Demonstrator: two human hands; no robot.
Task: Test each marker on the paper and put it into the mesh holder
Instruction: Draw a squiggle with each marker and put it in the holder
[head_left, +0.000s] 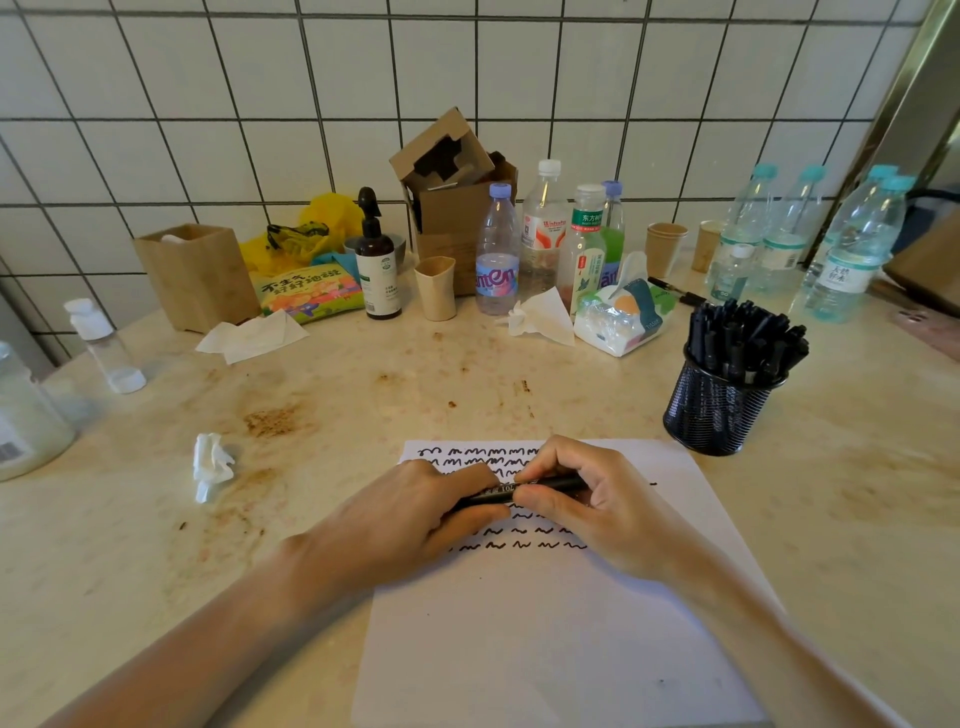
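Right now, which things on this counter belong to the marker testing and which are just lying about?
Job: marker held in both hands, left hand and right hand; paper; mesh holder.
Lying about: water bottles, cardboard box, tissue pack, crumpled tissue, pump bottle.

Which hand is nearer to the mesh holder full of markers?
Right. The right hand lies over the paper, below and left of the mesh holder, gripping one end of a black marker. The left hand grips the marker's other end, farther left.
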